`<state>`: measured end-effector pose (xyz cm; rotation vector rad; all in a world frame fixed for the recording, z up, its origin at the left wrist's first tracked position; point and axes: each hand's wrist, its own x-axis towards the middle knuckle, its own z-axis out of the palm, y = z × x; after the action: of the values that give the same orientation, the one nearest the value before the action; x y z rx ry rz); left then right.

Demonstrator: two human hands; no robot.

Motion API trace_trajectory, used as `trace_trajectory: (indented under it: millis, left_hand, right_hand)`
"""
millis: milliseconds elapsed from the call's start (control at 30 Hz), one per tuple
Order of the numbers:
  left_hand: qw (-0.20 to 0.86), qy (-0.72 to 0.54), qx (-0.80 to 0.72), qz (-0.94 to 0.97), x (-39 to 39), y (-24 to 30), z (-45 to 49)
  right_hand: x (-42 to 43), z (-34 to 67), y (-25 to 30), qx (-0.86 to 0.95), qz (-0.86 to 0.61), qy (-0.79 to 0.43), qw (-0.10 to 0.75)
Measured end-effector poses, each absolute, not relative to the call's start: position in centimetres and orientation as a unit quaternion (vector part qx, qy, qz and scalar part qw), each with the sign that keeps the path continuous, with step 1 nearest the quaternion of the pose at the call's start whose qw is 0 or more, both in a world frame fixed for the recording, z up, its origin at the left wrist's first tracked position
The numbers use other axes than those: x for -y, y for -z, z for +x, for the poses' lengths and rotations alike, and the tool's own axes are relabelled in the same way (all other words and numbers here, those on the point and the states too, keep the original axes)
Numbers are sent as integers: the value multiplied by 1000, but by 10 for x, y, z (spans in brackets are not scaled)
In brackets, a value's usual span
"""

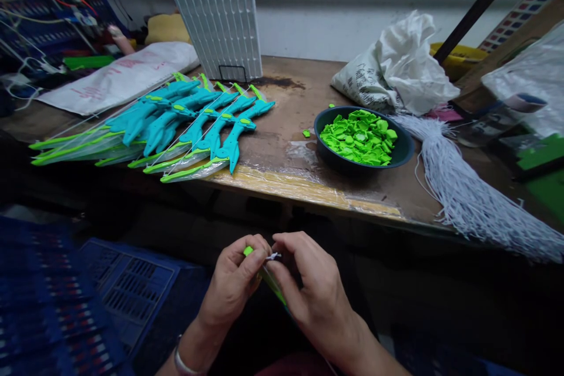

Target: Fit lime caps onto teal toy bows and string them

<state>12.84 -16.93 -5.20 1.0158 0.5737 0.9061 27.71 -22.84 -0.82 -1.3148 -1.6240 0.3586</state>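
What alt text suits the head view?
The left hand pinches a green-tipped piece by a white string, the right hand close by, before a workbench. Turquoise-and-green bows lie on it at left; a bowl of green pieces and a string bundle sit to the right.

Worn brown workbench (273,155) over here, yellow tape (304,189) along its front edge. Turquoise toy bows (240,123) overlap in a row, a white sack (132,73) behind them. Beside a dark round bowl (404,150) lie loose green pieces (306,133); right of it, a hank of white cords (462,182).
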Motion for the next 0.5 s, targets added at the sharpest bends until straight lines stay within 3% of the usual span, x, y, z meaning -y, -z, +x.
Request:
trace_trajectory:
  millis: [200,367,500]
  left_hand:
    - [725,-435,-243,475,166,56,132]
    - [728,-450,-252,451,162,62,140]
    - [730,-466,-274,419,154,56,147]
  right_hand:
    - [230,285,6,704,-546,-121,438]
    - [239,312,-4,779,-558,-79,276]
    - [214,309,-23,844,-511,52,153]
